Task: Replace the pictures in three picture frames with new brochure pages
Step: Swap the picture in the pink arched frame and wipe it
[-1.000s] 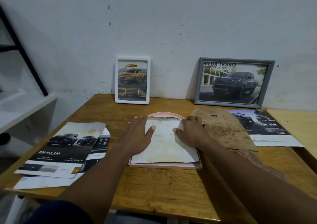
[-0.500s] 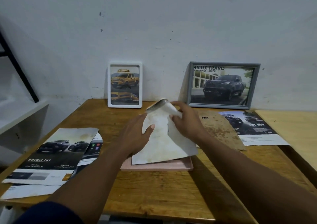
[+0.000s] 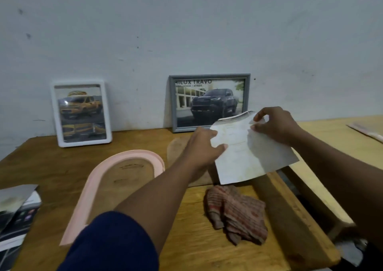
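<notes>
lifted clear of the pink frame (image 3: 116, 160) since a second ago, the stained sheet (image 3: 248, 152) now hangs in the air to the right, over the brown backing board (image 3: 176, 148), with my view swung right too. my left hand (image 3: 199, 148) pinches its left edge, thumb on top; my right hand (image 3: 277, 125) nips the far right corner between fingertips. both grips are narrow and closed on the paper.

i judge the sheet light, limp and easy to crease or tear, already curling at the far edge, so holding it by two edges is right; one corner alone would let it flop.

the pink frame lies flat on the wooden table (image 3: 186, 250), near left, and holds nothing: i see bare wood through it. the white frame (image 3: 80, 113) and the grey frame (image 3: 209, 102) lean on the far wall, each with a truck picture inside. brochure pages (image 3: 16, 212) lie at the near left edge; a folded cloth (image 3: 236, 212) sits near right.
</notes>
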Demonstrator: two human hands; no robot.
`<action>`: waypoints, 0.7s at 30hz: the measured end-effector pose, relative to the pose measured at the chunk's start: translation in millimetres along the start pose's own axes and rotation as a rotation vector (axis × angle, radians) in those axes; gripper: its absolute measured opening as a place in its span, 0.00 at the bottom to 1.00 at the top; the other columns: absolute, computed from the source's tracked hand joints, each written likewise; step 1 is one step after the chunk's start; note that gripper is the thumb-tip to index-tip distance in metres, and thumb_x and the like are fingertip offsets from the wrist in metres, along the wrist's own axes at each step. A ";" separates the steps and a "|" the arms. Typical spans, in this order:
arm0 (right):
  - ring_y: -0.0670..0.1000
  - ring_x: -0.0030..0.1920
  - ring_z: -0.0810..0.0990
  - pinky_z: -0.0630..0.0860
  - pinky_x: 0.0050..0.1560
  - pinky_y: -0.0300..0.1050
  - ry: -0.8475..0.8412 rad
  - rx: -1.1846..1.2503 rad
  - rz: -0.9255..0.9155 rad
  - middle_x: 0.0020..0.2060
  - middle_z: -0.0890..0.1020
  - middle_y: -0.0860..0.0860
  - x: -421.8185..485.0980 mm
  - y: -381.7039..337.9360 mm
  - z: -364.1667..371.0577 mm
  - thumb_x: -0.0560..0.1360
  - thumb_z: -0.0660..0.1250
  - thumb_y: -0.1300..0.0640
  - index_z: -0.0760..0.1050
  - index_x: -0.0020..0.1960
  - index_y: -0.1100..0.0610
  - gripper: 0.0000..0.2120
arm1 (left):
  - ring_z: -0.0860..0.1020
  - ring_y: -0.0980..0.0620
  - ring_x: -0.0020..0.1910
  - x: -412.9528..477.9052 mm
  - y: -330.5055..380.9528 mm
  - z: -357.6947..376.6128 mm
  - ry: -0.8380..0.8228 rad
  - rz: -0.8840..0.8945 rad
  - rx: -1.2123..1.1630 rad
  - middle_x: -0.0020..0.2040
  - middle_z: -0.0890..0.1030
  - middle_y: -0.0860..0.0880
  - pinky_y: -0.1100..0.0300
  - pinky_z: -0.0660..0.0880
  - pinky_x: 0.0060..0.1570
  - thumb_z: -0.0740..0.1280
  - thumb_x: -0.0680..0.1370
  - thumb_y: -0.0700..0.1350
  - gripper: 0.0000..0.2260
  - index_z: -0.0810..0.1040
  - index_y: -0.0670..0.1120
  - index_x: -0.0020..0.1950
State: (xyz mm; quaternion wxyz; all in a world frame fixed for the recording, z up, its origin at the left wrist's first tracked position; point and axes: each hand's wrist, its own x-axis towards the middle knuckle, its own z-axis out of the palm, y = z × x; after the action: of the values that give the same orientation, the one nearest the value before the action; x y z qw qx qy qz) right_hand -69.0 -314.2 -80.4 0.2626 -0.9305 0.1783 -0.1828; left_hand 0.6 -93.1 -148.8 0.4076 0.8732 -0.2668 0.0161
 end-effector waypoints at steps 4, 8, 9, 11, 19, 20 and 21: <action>0.57 0.58 0.75 0.68 0.51 0.44 -0.044 -0.132 0.006 0.59 0.79 0.57 20.7 44.8 1.4 0.73 0.75 0.53 0.81 0.57 0.54 0.14 | 0.66 0.46 0.72 19.5 11.2 41.9 -0.100 0.048 0.193 0.74 0.68 0.50 0.45 0.70 0.67 0.68 0.76 0.63 0.31 0.71 0.50 0.75; 0.63 0.70 0.66 0.66 0.64 0.52 -0.184 -0.392 0.052 0.72 0.65 0.59 26.0 60.1 22.5 0.73 0.73 0.45 0.74 0.68 0.50 0.25 | 0.60 0.41 0.75 32.5 6.1 58.6 -0.288 0.086 0.557 0.78 0.62 0.45 0.44 0.63 0.71 0.61 0.79 0.65 0.28 0.72 0.50 0.73; 0.63 0.74 0.59 0.62 0.68 0.57 -0.220 -0.486 0.058 0.76 0.59 0.57 23.3 61.6 30.3 0.74 0.71 0.41 0.71 0.71 0.46 0.27 | 0.61 0.41 0.75 33.5 3.3 60.2 -0.308 0.092 0.603 0.78 0.63 0.44 0.44 0.63 0.71 0.60 0.80 0.66 0.28 0.72 0.50 0.72; 0.61 0.78 0.51 0.57 0.70 0.63 -0.268 -0.520 0.003 0.80 0.54 0.51 15.8 63.2 48.7 0.74 0.68 0.38 0.70 0.71 0.42 0.27 | 0.63 0.42 0.75 34.6 -4.5 59.6 -0.318 0.103 0.628 0.77 0.65 0.45 0.44 0.63 0.71 0.57 0.81 0.65 0.27 0.71 0.51 0.74; 0.53 0.74 0.64 0.64 0.69 0.63 -0.306 -0.295 -0.161 0.75 0.68 0.46 -9.4 52.4 89.6 0.81 0.55 0.46 0.68 0.71 0.42 0.18 | 0.61 0.46 0.77 23.7 -28.7 46.8 -0.263 0.194 0.637 0.79 0.65 0.49 0.45 0.58 0.75 0.47 0.83 0.64 0.29 0.61 0.53 0.81; 0.53 0.75 0.64 0.63 0.69 0.62 -0.307 -0.307 -0.175 0.75 0.68 0.47 -8.0 53.3 88.2 0.82 0.53 0.45 0.67 0.72 0.41 0.19 | 0.61 0.47 0.78 22.5 -29.4 46.5 -0.262 0.199 0.620 0.79 0.64 0.49 0.45 0.57 0.76 0.46 0.84 0.64 0.29 0.59 0.52 0.81; 0.53 0.75 0.64 0.63 0.69 0.62 -0.311 -0.327 -0.193 0.75 0.68 0.47 -6.1 54.1 86.1 0.82 0.53 0.46 0.68 0.72 0.41 0.19 | 0.61 0.47 0.78 21.7 -30.2 46.0 -0.260 0.203 0.611 0.79 0.64 0.50 0.46 0.57 0.76 0.46 0.84 0.64 0.29 0.59 0.52 0.81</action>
State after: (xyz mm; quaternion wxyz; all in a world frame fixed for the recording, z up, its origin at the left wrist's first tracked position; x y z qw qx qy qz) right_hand -49.7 -318.3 -180.3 0.1144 -0.9903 0.0734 -0.0304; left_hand 25.0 -120.2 -195.4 0.0864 0.9186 -0.3849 0.0244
